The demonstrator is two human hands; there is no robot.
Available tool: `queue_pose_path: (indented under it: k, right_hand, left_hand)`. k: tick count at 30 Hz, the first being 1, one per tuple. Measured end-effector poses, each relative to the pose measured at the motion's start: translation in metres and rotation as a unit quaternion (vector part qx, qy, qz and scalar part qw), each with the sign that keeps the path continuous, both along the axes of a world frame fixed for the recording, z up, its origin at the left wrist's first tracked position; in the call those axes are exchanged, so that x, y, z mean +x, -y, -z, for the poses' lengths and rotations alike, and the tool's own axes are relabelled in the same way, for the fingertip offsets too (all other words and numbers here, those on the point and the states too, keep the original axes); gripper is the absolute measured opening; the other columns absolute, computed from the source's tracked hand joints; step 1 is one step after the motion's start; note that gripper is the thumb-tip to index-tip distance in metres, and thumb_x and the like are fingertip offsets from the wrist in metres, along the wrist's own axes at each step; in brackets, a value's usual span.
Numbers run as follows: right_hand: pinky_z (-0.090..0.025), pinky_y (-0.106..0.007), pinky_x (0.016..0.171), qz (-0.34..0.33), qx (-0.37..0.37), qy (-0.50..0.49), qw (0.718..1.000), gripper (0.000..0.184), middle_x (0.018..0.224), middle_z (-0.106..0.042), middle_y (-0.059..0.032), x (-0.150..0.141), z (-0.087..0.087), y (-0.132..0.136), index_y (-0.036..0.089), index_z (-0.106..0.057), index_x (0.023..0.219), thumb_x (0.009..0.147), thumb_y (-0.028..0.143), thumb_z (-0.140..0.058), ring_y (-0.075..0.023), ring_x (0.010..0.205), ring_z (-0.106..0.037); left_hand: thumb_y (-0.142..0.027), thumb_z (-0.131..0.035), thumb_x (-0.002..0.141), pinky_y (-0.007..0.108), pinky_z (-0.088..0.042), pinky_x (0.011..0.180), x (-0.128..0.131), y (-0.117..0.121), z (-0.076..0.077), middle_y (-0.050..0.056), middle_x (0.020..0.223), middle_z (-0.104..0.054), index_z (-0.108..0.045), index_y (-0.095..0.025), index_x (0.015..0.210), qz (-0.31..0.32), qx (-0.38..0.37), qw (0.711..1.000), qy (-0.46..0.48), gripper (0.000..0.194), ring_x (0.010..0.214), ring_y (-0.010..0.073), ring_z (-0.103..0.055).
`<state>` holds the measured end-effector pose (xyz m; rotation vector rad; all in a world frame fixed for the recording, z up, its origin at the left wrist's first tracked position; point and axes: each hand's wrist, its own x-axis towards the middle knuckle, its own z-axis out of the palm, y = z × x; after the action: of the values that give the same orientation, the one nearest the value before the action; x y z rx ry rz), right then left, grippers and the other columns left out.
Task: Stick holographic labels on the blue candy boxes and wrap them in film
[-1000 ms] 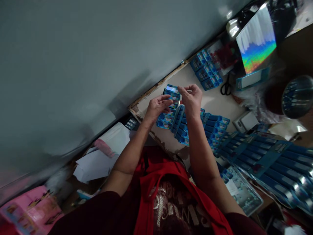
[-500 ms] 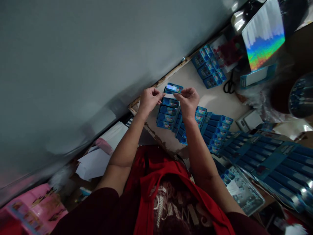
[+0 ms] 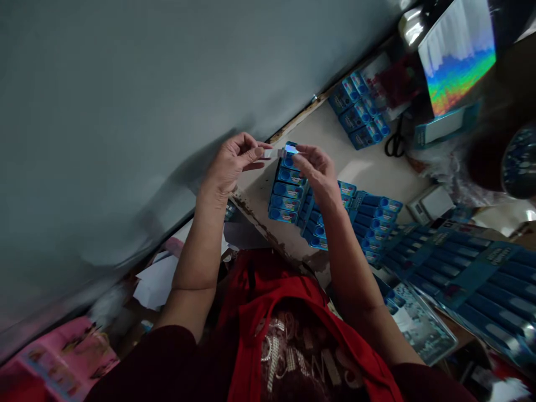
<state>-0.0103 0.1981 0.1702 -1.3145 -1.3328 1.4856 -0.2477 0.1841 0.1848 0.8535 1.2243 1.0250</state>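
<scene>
My left hand (image 3: 232, 164) pinches a narrow white strip (image 3: 273, 153) between thumb and fingers, near the wall-side edge of the table. The strip points toward my right hand (image 3: 319, 172). That hand's thumb and index finger are drawn together over the end of a row of small blue boxes (image 3: 287, 191); what lies between them is too small to tell. A shiny bluish-white patch (image 3: 291, 149) shows at the topmost box, partly covered by my right fingers. More blue boxes lie in rows beneath my right forearm.
Stacked blue boxes (image 3: 359, 114), black scissors (image 3: 394, 145) and a rainbow-sheened sheet (image 3: 458, 58) are on the table's far right. A small white scale-like device (image 3: 431, 205) sits below them. Long blue packs (image 3: 469, 273) fill the right side. A grey wall (image 3: 125, 111) borders the left.
My left hand has moved left and slightly up with the white strip, opening a wider gap between the hands. My right hand has shifted slightly left and stays over the blue boxes.
</scene>
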Motion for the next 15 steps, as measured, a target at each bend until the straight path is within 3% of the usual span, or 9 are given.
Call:
queue_pose_path:
  k: [3,5,10,15]
  right_hand:
    - [-0.064,-0.041,0.091,-0.056,-0.06,-0.052,0.995,0.075,0.112,-0.074,-0.0061,-0.002,-0.002,0.003,0.026,-0.072,0.124,0.067,0.068,-0.099,-0.0231,0.105,-0.07]
    - [-0.064,-0.042,0.093,-0.06,-0.079,-0.065,0.993,0.076,0.112,-0.074,-0.0063,-0.004,-0.002,0.005,0.025,-0.073,0.12,0.061,0.064,-0.103,-0.0238,0.106,-0.07]
    - [-0.063,-0.039,0.092,-0.026,-0.095,-0.087,0.991,0.064,0.102,-0.075,-0.0045,-0.012,-0.012,0.011,0.024,-0.074,0.107,0.066,0.065,-0.101,-0.0218,0.102,-0.071]
    - [-0.056,-0.03,0.073,-0.019,-0.117,-0.091,0.989,0.052,0.086,-0.073,-0.001,-0.016,-0.019,0.012,0.024,-0.076,0.096,0.073,0.066,-0.096,-0.0151,0.082,-0.065]
  left_hand:
    - [-0.053,-0.084,0.094,0.031,-0.068,0.082,-0.001,0.006,-0.005,0.005,0.115,-0.082,-0.056,-0.021,0.092,0.005,-0.02,1.0,0.01,0.042,0.1,0.0197,-0.082]
    - [-0.053,-0.083,0.095,0.032,-0.069,0.082,0.0,0.009,-0.005,0.005,0.114,-0.082,-0.056,-0.022,0.092,0.006,-0.025,1.0,0.007,0.041,0.101,0.0207,-0.082]
    - [-0.051,-0.084,0.094,0.033,-0.071,0.08,0.004,0.014,-0.008,0.006,0.115,-0.082,-0.056,-0.021,0.091,0.017,-0.035,0.999,0.017,0.042,0.097,0.0207,-0.083]
    - [-0.053,-0.088,0.09,0.034,-0.071,0.082,0.007,0.015,-0.013,0.007,0.117,-0.081,-0.055,-0.02,0.089,0.034,-0.041,0.998,0.026,0.047,0.098,0.0213,-0.083]
